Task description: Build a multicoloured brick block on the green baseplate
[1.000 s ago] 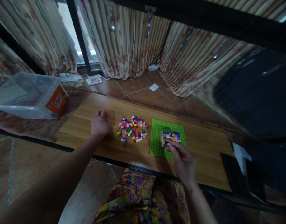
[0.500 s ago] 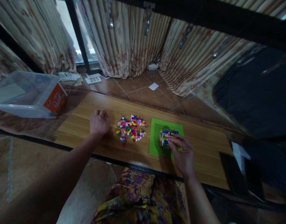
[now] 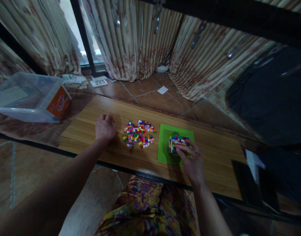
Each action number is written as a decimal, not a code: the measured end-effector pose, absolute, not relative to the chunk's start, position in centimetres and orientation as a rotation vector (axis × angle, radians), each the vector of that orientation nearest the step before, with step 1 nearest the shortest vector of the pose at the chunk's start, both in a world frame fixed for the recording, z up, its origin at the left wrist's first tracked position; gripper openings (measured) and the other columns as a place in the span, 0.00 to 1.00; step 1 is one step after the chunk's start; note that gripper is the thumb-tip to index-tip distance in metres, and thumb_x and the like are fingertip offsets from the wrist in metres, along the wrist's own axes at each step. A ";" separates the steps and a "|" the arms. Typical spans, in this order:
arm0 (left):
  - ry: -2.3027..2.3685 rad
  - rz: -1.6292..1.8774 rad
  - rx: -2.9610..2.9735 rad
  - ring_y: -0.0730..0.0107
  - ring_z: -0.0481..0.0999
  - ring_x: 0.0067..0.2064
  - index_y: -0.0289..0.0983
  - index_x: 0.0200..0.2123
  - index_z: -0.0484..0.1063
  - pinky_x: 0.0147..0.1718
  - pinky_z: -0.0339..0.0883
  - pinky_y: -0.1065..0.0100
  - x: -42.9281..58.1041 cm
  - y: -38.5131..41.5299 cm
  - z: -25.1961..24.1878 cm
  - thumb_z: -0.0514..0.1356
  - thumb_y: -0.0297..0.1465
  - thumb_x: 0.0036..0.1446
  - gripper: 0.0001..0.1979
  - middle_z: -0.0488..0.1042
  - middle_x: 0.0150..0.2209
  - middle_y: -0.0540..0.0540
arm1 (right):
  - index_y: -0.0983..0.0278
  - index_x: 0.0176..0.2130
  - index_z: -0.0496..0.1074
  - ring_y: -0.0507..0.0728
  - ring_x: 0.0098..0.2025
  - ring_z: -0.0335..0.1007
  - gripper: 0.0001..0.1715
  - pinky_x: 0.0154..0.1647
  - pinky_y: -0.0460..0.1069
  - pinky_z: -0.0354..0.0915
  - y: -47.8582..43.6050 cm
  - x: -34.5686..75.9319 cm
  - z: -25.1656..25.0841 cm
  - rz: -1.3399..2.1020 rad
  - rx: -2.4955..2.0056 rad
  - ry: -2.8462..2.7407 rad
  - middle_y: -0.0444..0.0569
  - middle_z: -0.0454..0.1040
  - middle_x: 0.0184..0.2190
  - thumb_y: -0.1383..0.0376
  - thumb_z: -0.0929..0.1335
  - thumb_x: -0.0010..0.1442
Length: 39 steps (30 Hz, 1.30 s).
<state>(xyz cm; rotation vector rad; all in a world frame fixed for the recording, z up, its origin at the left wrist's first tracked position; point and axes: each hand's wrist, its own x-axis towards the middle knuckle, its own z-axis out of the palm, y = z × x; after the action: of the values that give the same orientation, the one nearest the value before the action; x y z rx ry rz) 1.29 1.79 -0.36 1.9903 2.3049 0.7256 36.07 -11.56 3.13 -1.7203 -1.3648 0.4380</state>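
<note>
My right hand (image 3: 192, 160) is over a multicoloured toy brick build (image 3: 173, 144) that stands on a green studded baseplate (image 3: 162, 154). Its thumb and fingertips are pinched together against the top of the build and cover part of it; a separate brick between them cannot be made out. Left of the baseplate lies a loose pile of small toy bricks (image 3: 138, 132) in many colours. On the wooden board to the left of the pile rests my left hand (image 3: 105, 127), fingers curled in, with nothing seen in it.
The long wooden board (image 3: 214, 141) carries the bricks and baseplate. A clear plastic bin (image 3: 29, 108) with an orange label stands at the far left. Dark flat objects (image 3: 242, 177) lie by the board's right end. Curtains (image 3: 140, 39) hang behind, and papers (image 3: 98, 82) lie on the tiles.
Both hands hold almost the same places. The right fingers have shifted slightly on top of the build, and the whole view has moved a little.
</note>
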 end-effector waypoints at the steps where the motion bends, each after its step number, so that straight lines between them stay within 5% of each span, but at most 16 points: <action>1: 2.310 0.722 1.994 0.51 0.70 0.49 0.35 0.42 0.74 0.49 0.63 0.55 1.3 1.8 -0.3 0.50 0.29 0.59 0.15 0.72 0.45 0.36 | 0.56 0.34 0.81 0.61 0.57 0.64 0.12 0.61 0.62 0.55 -11.6 36.0 3.2 0.428 -1.732 -1.361 0.51 0.70 0.54 0.53 0.71 0.55; 39: 2.303 0.732 1.969 0.52 0.70 0.50 0.37 0.40 0.73 0.49 0.63 0.55 1.4 1.7 -0.2 0.49 0.29 0.59 0.13 0.72 0.45 0.37 | 0.62 0.35 0.78 0.60 0.51 0.70 0.12 0.55 0.59 0.63 -10.7 35.7 2.8 0.316 -1.707 -1.271 0.55 0.75 0.48 0.58 0.71 0.53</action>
<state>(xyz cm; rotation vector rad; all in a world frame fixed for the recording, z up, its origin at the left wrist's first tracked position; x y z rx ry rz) 1.39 1.66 -0.22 1.9686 2.3033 0.7317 35.68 -10.72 2.84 -1.7073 -1.2713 0.3157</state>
